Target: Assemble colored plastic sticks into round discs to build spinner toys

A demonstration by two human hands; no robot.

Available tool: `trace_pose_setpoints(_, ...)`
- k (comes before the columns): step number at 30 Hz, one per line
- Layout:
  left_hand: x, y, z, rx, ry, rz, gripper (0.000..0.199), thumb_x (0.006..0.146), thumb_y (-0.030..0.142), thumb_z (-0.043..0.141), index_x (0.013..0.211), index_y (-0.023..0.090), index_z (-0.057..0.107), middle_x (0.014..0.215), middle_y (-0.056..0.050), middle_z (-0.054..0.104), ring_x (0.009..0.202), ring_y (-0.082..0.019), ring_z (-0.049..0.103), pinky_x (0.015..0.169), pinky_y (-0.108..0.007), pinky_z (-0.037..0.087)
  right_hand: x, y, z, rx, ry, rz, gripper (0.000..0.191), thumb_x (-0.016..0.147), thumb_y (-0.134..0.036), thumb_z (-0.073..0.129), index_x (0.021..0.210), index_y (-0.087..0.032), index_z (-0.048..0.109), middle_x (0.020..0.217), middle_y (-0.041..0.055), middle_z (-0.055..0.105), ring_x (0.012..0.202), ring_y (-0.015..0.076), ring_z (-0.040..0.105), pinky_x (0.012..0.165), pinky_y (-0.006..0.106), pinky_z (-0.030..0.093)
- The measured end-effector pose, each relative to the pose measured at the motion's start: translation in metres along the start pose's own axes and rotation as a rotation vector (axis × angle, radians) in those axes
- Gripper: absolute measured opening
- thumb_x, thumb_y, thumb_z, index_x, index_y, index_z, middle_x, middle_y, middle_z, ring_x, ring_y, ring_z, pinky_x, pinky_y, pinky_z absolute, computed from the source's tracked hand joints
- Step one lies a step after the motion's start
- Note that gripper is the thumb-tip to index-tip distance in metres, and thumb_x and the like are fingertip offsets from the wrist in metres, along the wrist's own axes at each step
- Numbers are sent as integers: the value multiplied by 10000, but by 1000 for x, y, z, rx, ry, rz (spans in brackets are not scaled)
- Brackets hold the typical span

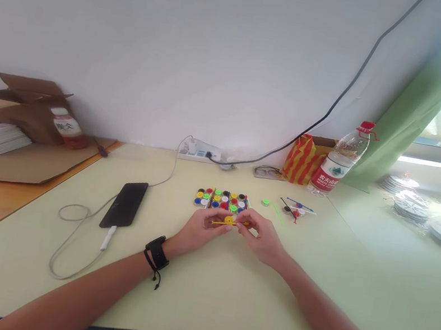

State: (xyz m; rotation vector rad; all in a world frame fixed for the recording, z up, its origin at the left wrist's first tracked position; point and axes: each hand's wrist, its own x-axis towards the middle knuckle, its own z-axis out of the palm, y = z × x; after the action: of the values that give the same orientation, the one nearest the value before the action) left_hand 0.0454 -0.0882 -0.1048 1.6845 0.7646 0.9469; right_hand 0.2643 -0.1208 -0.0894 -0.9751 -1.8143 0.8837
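Between my two hands is a small yellow plastic disc with a thin yellow stick. My left hand pinches its left side, with the stick's end poking out past the fingers. From the right, my right hand closes thumb and fingertips on the other side. Just behind the hands lie rows of small coloured discs in blue, red, yellow, green, white and black. A single green disc rests to their right. Farther right is a loose cluster of discs and thin coloured sticks.
A phone with a white charging cable lies left. Behind stand a power strip, glasses, a striped bag and a large water bottle. Cardboard and a drink bottle occupy the far left; stacked white discs lie right.
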Motion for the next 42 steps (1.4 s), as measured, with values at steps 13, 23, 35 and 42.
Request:
trace_pose_setpoints(13,-4,4,1,129,9,122,243,901,328,760,1112,206,773,1103,-89,742,1031,-224,701,934,-382,606,1,2,-5,-11,-37,52,112,973,-346,591,1018,-245,598,862,18,651,780,184,602,698,316,491)
trace_pose_setpoints(23,-5,13,0,161,-59,129,189,930,330,727,1027,169,745,984,-72,723,929,-186,681,920,-353,592,4,-5,-10,217,-98,151,256,928,-441,694,1008,-218,596,842,-11,581,729,141,513,680,286,429)
trace_pose_setpoints(35,-1,10,1,-115,-23,6,258,852,327,824,1035,171,731,1018,-69,731,964,-189,698,937,-339,578,4,1,-11,127,105,125,335,944,-446,663,1209,-257,586,1001,22,609,698,134,549,660,306,485)
trace_pose_setpoints(42,1,10,-3,-163,67,-59,289,803,328,867,1001,161,740,984,-55,743,928,-178,713,918,-343,598,-3,-1,-14,-56,55,-34,444,981,-373,601,1415,-284,572,894,16,604,697,156,535,649,310,475)
